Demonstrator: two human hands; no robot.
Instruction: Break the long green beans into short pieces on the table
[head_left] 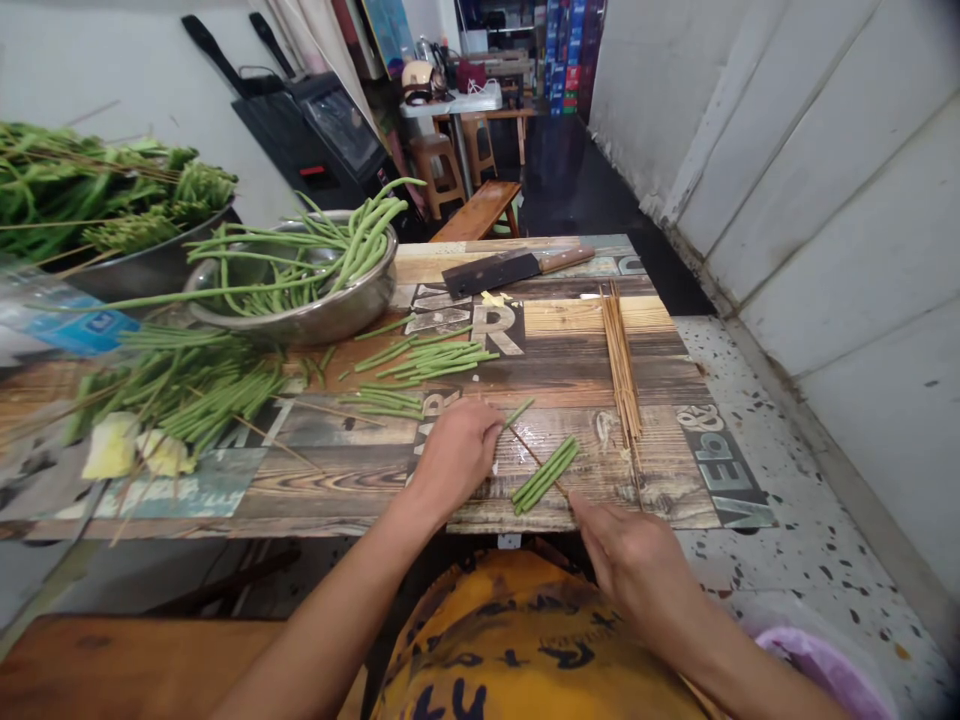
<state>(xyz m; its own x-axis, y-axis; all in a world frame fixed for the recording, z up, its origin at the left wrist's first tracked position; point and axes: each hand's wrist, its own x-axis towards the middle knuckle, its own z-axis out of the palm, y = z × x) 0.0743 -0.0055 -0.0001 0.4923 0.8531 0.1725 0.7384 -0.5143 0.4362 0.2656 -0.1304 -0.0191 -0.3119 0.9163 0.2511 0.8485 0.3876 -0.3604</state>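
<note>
My left hand (454, 455) rests on the wooden table (585, 370), fingers pinched on a short green bean piece (517, 411) that points up and right. My right hand (630, 565) is at the table's front edge, closed on the near end of a thin bamboo skewer (534, 458). Several cut bean pieces (545, 475) are threaded side by side on that skewer, between the two hands.
A bundle of bare skewers (621, 365) lies to the right. A cleaver (510, 270) rests at the far edge. Cut bean pieces (427, 360) lie mid-table, a metal bowl (315, 315) of long beans and loose bean piles (195, 390) to the left. A white wall stands at right.
</note>
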